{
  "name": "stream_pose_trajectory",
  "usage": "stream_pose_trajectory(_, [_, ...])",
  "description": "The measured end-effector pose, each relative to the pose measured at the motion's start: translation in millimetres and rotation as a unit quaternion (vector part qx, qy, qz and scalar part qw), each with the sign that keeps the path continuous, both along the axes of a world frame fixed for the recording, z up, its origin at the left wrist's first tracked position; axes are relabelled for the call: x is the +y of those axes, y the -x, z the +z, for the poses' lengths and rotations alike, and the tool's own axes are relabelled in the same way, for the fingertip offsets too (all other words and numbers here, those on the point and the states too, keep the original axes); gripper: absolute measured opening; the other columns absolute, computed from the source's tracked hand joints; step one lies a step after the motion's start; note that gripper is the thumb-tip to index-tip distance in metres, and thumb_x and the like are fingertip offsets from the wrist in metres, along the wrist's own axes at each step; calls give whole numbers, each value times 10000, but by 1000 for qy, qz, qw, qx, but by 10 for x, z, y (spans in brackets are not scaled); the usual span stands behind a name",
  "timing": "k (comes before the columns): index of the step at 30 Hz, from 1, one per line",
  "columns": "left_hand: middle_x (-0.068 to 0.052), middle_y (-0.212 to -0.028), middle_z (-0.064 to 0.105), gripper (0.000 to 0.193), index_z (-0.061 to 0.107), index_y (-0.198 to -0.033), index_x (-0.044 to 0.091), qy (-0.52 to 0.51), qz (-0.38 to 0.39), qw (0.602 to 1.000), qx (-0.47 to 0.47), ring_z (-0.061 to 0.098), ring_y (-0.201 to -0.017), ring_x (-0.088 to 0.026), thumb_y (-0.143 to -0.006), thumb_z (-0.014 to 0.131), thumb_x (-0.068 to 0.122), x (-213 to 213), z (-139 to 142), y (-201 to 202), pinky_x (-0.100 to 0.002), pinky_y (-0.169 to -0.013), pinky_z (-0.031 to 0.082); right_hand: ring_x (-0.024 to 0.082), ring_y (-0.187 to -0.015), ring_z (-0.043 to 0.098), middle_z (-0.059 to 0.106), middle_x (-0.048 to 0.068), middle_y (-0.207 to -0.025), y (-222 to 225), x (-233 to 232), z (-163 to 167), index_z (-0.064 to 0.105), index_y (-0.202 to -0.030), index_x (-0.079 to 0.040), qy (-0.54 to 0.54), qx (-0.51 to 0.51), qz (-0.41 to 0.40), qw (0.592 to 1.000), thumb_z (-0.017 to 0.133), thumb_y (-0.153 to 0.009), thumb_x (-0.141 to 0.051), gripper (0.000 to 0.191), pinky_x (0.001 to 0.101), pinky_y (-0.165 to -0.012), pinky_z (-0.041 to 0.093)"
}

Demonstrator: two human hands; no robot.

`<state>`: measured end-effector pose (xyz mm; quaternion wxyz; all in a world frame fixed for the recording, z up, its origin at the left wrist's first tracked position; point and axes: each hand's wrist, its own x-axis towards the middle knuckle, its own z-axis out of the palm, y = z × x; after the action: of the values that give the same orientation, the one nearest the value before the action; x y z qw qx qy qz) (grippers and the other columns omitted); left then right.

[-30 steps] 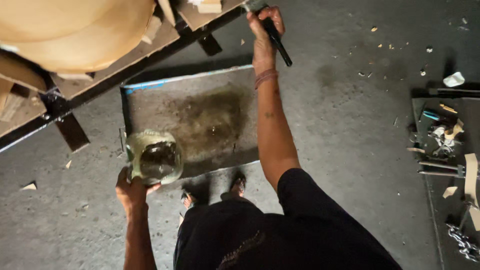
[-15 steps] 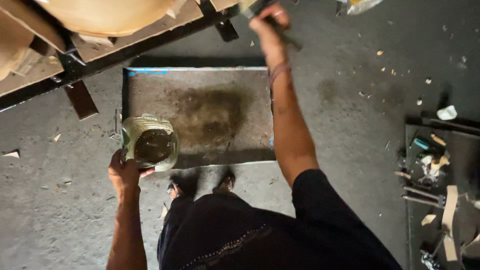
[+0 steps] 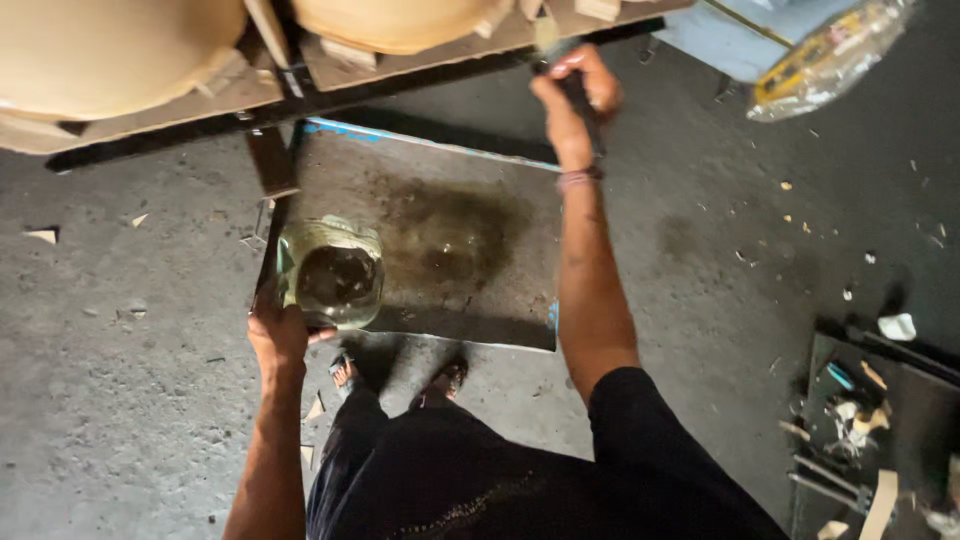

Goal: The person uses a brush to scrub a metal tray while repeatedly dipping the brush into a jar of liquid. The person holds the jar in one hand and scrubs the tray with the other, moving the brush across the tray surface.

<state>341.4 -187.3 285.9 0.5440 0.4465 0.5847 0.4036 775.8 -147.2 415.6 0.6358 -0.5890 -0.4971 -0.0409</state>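
My left hand (image 3: 278, 335) grips a clear plastic jar (image 3: 332, 275) holding dark yellowish liquid, its open mouth facing up at me. It hangs over the left side of a flat metal tray (image 3: 500, 290) that lies on the concrete floor and carries a dark wet stain (image 3: 450, 228). My right hand (image 3: 572, 100) is raised at the tray's far right corner, closed around a dark brush handle (image 3: 582, 95) whose pale tip points up at the wooden bench. My sandalled feet (image 3: 400, 375) stand at the tray's near edge.
A wooden bench on a black metal frame (image 3: 300, 95) crosses the top, carrying large rounded wooden pieces (image 3: 110, 50). A plastic bag (image 3: 825, 60) lies top right. A dark board with scraps and tools (image 3: 880, 430) sits at the lower right. Wood chips dot the floor.
My view has shifted so the bench and tray sit more central and closer. My right hand has lifted the brush up toward the bench edge. The jar stays held over the tray's left side.
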Motion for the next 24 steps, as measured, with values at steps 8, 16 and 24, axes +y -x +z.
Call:
stream_pose_trajectory(8, [-220, -1114, 688, 432, 569, -1388, -27, 13, 19, 998, 51, 724, -753, -296, -979, 634, 99, -32, -40, 377, -396, -510, 653, 232, -766, 696, 683, 79, -820, 97, -79, 206, 652, -890, -74, 86, -193, 35, 977, 836, -817, -87, 199, 346, -703, 531])
stream_pose_trajectory(16, [-242, -1110, 696, 460, 551, -1423, -35, 14, 76, 994, 84, 737, -775, -313, -967, 536, 29, -91, -295, 838, -414, -530, 662, 217, -786, 728, 722, 80, -824, 1169, 291, 187, 655, -859, -69, 109, -176, 138, 969, 822, -777, -70, 186, 329, -697, 546])
stream_pose_trajectory(24, [-260, -1188, 675, 467, 550, -1421, -20, 33, 95, 990, 100, 749, -820, -331, -955, 534, 8, -145, -375, 1180, -429, -538, 677, 105, -838, 549, 586, -15, -937, 1363, 537, -328, 588, -964, -103, 71, 108, 298, 946, 842, -941, 56, 300, 281, -750, 481])
